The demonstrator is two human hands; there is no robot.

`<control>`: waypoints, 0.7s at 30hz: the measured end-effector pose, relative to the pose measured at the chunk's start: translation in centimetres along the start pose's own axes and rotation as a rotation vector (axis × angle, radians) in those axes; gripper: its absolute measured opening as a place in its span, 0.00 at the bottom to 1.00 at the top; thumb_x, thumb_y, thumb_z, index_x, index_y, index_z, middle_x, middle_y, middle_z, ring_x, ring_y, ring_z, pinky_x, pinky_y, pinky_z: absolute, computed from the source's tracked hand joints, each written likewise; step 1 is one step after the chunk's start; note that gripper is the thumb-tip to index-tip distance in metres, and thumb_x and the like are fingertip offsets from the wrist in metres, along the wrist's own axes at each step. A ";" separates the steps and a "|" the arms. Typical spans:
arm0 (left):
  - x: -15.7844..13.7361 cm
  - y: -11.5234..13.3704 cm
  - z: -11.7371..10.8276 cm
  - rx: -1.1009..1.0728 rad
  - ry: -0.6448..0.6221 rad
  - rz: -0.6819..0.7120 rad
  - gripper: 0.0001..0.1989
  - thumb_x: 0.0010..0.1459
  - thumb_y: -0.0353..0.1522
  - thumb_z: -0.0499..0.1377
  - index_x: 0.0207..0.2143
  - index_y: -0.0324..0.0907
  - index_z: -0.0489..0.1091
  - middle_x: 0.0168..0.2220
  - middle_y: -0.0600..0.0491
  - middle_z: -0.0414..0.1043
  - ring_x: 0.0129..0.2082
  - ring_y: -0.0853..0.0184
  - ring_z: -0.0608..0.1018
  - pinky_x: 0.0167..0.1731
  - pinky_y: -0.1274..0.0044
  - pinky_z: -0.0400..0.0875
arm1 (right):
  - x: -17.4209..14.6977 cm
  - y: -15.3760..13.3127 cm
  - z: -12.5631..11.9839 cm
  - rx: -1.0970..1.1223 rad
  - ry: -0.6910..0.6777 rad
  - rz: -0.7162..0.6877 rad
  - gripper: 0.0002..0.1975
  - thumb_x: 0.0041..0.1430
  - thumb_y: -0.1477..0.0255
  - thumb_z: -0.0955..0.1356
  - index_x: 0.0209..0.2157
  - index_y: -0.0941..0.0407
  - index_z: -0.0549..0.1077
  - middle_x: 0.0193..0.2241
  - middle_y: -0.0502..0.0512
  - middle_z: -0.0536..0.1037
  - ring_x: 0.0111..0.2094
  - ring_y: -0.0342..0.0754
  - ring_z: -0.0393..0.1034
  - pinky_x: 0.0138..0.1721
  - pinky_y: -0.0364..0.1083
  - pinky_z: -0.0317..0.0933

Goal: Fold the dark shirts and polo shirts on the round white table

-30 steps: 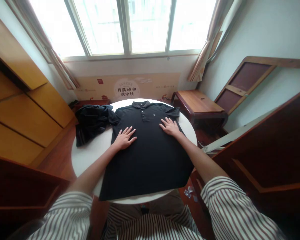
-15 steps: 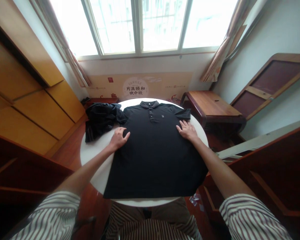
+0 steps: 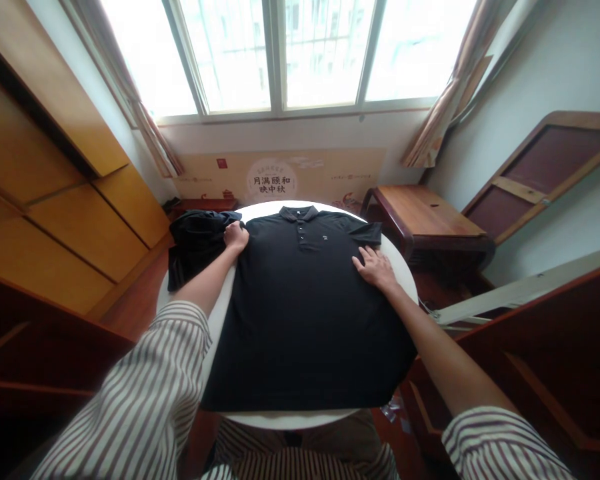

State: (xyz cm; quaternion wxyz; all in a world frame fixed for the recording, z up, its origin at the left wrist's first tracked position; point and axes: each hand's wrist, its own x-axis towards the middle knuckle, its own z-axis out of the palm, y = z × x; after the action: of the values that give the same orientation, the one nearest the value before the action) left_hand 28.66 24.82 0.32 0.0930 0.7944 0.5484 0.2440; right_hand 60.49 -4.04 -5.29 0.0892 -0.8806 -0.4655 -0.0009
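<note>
A black short-sleeved polo shirt (image 3: 305,320) lies spread front side up on a round white table (image 3: 400,267), its collar toward the window. My left hand (image 3: 237,237) is closed on the shirt at its left sleeve, so most of that sleeve is hidden. Below the other sleeve, my right hand (image 3: 375,267) rests with fingers spread, partly on the shirt's edge and partly over the table. A crumpled heap of dark clothing (image 3: 195,237) sits just left of my left hand, at the table's edge.
Beyond the table's right side stands a low wooden table (image 3: 425,210). A folded wooden panel (image 3: 535,173) leans on the right wall. Yellow cabinets (image 3: 90,233) line the left, and a printed banner (image 3: 325,175) runs under the window.
My left hand has moved up and away from the shirt's side to its left sleeve, and its fingers have closed. My right hand has stayed nearly in place.
</note>
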 end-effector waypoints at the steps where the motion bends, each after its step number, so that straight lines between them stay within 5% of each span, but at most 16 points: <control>1: -0.3 0.6 0.1 0.018 0.011 0.053 0.14 0.68 0.34 0.55 0.51 0.37 0.70 0.53 0.42 0.68 0.52 0.57 0.73 0.52 0.62 0.69 | 0.0 0.0 0.0 0.003 0.001 -0.002 0.35 0.69 0.54 0.54 0.68 0.59 0.58 0.69 0.61 0.55 0.68 0.64 0.49 0.67 0.59 0.44; 5: -2.3 2.6 1.0 0.089 -0.089 0.423 0.10 0.63 0.28 0.56 0.44 0.42 0.75 0.50 0.44 0.69 0.56 0.56 0.67 0.55 0.66 0.64 | 0.1 0.1 0.3 0.015 0.008 -0.004 0.35 0.68 0.53 0.54 0.68 0.59 0.58 0.69 0.61 0.55 0.68 0.64 0.49 0.66 0.60 0.44; 8: -4.0 3.0 2.2 0.196 -0.199 0.772 0.14 0.60 0.26 0.58 0.47 0.44 0.75 0.50 0.44 0.68 0.55 0.55 0.67 0.53 0.65 0.67 | 0.1 0.2 0.4 0.020 0.021 -0.007 0.35 0.68 0.53 0.54 0.68 0.58 0.59 0.69 0.61 0.55 0.68 0.64 0.49 0.66 0.59 0.44; 10: -4.6 2.8 2.9 0.198 -0.182 0.847 0.16 0.60 0.27 0.58 0.50 0.44 0.74 0.51 0.44 0.67 0.55 0.55 0.67 0.54 0.65 0.67 | 0.1 0.2 0.4 0.021 0.020 -0.008 0.35 0.68 0.53 0.54 0.68 0.59 0.59 0.69 0.61 0.55 0.68 0.63 0.49 0.66 0.59 0.44; 13: -4.3 2.5 3.8 0.062 -0.143 0.756 0.20 0.60 0.35 0.62 0.54 0.42 0.71 0.52 0.44 0.67 0.54 0.56 0.70 0.57 0.66 0.67 | 0.2 0.3 0.5 0.019 0.011 -0.006 0.35 0.68 0.53 0.54 0.68 0.59 0.58 0.69 0.61 0.55 0.68 0.64 0.49 0.66 0.59 0.44; 16: -2.8 2.3 4.3 -0.018 -0.160 0.522 0.19 0.68 0.39 0.52 0.55 0.40 0.70 0.53 0.44 0.70 0.54 0.60 0.73 0.58 0.72 0.66 | 0.2 0.3 0.5 0.016 0.017 -0.005 0.34 0.68 0.53 0.54 0.68 0.59 0.59 0.69 0.61 0.56 0.67 0.64 0.50 0.66 0.60 0.45; 18: -1.5 2.0 4.6 0.009 -0.167 0.400 0.22 0.71 0.35 0.43 0.57 0.38 0.69 0.57 0.42 0.69 0.59 0.61 0.71 0.61 0.72 0.61 | 0.3 0.4 0.5 0.016 0.028 -0.007 0.34 0.68 0.54 0.55 0.67 0.58 0.60 0.68 0.62 0.57 0.67 0.64 0.51 0.66 0.60 0.45; 21: 0.0 1.1 5.1 0.071 -0.242 0.329 0.24 0.70 0.38 0.47 0.62 0.39 0.64 0.64 0.43 0.63 0.65 0.59 0.64 0.65 0.68 0.56 | 0.2 0.3 0.6 0.017 0.039 -0.008 0.34 0.68 0.54 0.55 0.67 0.58 0.60 0.68 0.62 0.57 0.67 0.63 0.51 0.66 0.60 0.46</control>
State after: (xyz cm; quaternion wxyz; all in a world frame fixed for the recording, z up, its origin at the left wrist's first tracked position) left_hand 32.08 24.97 -3.63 0.0891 0.8995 0.4043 0.1392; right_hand 60.79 -3.96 -5.93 0.1058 -0.8777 -0.4671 -0.0144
